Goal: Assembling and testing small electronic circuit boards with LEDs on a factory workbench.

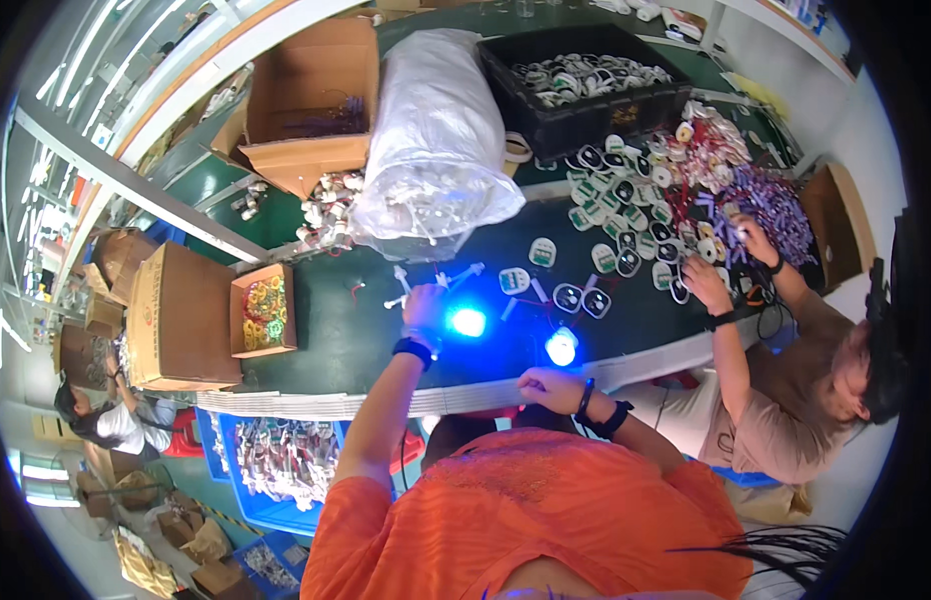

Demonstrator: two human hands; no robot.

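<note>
- left hand (424, 306): beside a white plastic part (467, 275) on the green surface (336, 350); cannot tell how closed its grip is or what it holds
- right hand (554, 388): just below a blue-lit lamp (562, 346); its grip's hold is unclear
- second glowing lamp (468, 322): just right of the left hand

No word, number or sign could be read with certainty. A column of printed characters was seen down the side of the large cardboard box (191, 322) at the left end of the workbench (331, 350), but it was too small and blurred to be made out. Faint yellowish marks were shown on the near wall of the black bin (576, 130) toward the far edge, and a small mark on the co-worker's brown shirt (791, 420) by the right near edge; both were illegible.
</note>
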